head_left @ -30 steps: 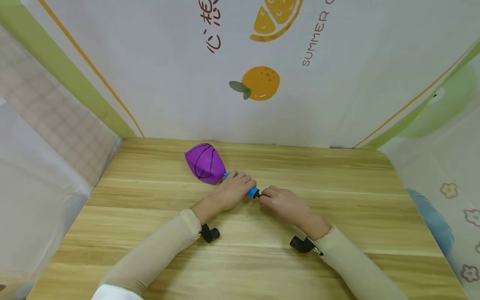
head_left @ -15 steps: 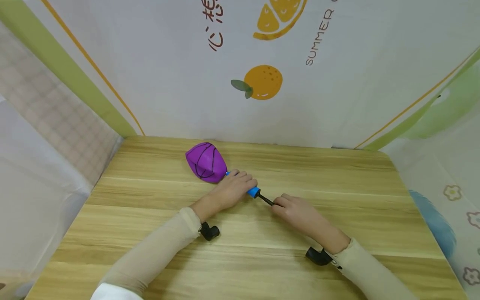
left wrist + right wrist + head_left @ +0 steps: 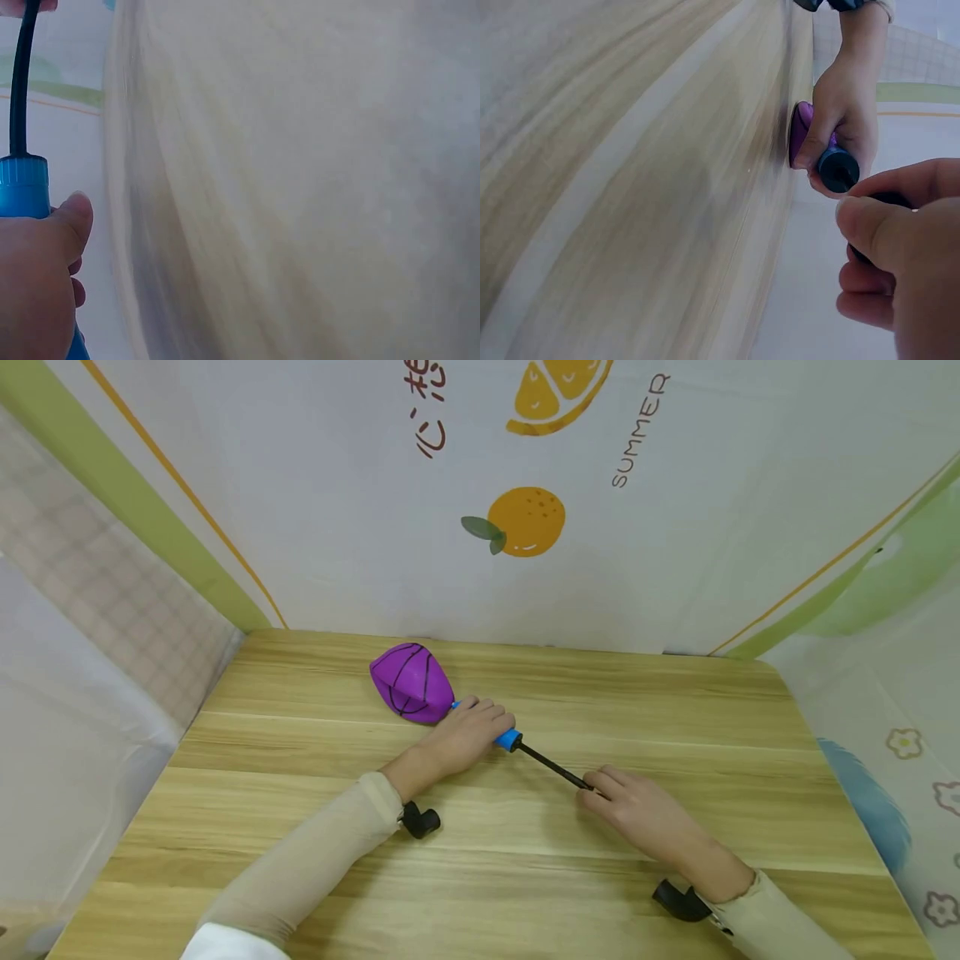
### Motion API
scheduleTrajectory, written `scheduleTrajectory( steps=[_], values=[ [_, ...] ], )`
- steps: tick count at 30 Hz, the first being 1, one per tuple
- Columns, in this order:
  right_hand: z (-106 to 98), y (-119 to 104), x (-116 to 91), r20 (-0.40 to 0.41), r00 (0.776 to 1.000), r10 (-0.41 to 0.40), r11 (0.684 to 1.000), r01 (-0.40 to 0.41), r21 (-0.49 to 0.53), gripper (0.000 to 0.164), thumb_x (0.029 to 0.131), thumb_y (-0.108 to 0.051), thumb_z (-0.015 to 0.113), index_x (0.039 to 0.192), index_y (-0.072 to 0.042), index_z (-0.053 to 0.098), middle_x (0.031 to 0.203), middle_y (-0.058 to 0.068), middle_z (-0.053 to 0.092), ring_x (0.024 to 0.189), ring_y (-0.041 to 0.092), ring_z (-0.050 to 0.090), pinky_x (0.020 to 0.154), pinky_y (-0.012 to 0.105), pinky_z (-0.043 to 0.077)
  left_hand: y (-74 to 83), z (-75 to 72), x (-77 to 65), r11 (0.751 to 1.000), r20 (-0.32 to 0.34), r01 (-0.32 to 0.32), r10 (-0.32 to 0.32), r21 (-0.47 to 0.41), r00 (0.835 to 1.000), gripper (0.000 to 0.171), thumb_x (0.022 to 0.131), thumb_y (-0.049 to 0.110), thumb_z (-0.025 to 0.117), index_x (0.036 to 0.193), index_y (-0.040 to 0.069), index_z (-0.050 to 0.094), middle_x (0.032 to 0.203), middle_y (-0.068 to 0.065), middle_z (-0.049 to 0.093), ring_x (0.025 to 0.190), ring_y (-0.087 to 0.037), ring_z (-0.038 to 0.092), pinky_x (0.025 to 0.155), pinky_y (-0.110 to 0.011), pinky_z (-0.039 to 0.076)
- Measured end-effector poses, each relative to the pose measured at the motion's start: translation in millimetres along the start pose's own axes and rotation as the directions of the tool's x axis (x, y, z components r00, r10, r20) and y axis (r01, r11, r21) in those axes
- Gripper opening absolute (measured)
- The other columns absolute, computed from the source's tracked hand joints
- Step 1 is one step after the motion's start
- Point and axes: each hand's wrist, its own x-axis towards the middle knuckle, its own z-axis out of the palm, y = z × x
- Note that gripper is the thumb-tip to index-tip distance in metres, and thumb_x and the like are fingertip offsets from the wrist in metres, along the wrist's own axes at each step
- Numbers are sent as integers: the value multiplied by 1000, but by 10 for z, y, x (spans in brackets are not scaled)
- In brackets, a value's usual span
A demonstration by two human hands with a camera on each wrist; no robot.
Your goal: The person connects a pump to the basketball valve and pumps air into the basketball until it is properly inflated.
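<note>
A purple ball (image 3: 412, 683) with black lines lies partly collapsed on the table. Against its near right side sits the tip of a blue hand pump (image 3: 508, 740). My left hand (image 3: 463, 735) grips the pump's barrel, thumb wrapped around it in the left wrist view. From the barrel a long black rod (image 3: 553, 767) runs out toward the lower right. At the rod's outer end, my right hand (image 3: 637, 810) holds the black handle (image 3: 891, 199) between thumb and fingers, covering most of it. The right wrist view looks along the pump to the barrel's end (image 3: 838, 166).
The wood-grain table (image 3: 495, 893) reaches back to a white cloth wall (image 3: 360, 552) printed with oranges. Further cloth hangs at both sides. Black wrist cameras (image 3: 420, 820) sit under both forearms, close above the tabletop.
My right hand has drawn back to the lower right, pulling the black rod out of the pump to a much greater length. My left hand and the ball stay in place.
</note>
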Motion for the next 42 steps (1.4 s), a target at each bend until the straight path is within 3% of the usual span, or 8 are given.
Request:
scheduleTrajectory(
  steps=[5,13,16,18,21,26,32,42],
  values=[
    [68,38,30,-13,1000,-7,1000,7,-29,53,113,-13,16,96,-5,66,100,10,64,84,21,61,64,30,56,19,2,6,999,10,9,-9,31,1000,12,98,17,64,109,16,58,100,2,57,97,-19,51,95,-40,39],
    [225,103,249,36,999,-17,999,18,-30,55,112,-15,14,100,-7,68,99,9,62,85,20,59,65,29,55,34,6,17,998,25,25,-26,57,999,13,100,15,61,112,16,59,104,2,60,99,-19,51,95,-40,39],
    [304,129,347,64,998,-22,999,23,-25,30,110,-9,39,100,-7,68,100,8,63,85,19,60,67,27,54,37,5,20,997,35,35,-37,67,999,11,101,15,59,113,16,59,103,2,59,99,-19,50,95,-39,38],
    [354,142,409,81,996,-26,999,28,-24,10,100,-4,59,100,-6,69,100,8,64,86,20,61,69,26,55,44,9,23,997,43,41,-44,65,998,11,102,15,57,113,16,59,103,2,58,99,-19,50,95,-40,37],
    [421,154,503,86,996,-25,999,26,-19,17,85,1,77,99,-6,69,99,8,65,86,20,60,70,27,55,57,18,28,997,49,50,-52,57,997,11,103,15,56,113,16,59,103,2,59,100,-19,50,95,-40,37],
    [471,158,626,81,997,-9,1000,9,-3,13,88,0,76,97,-6,69,98,8,65,86,20,59,70,28,54,70,39,38,997,57,58,-61,49,997,12,104,14,55,114,15,60,109,1,62,103,-20,51,96,-40,37],
    [483,158,662,81,997,5,1000,-6,19,3,96,-6,66,98,-5,69,99,8,65,87,20,60,72,28,55,48,23,40,998,23,63,-64,22,998,16,96,13,67,111,16,61,107,2,65,102,-20,54,96,-41,40],
    [371,117,364,47,999,13,1000,-14,26,11,90,-5,72,101,-7,69,99,8,64,86,20,61,69,29,56,9,32,45,999,12,53,-53,-2,999,17,94,12,69,107,18,61,102,4,64,97,-17,54,92,-38,41]
  ],
)
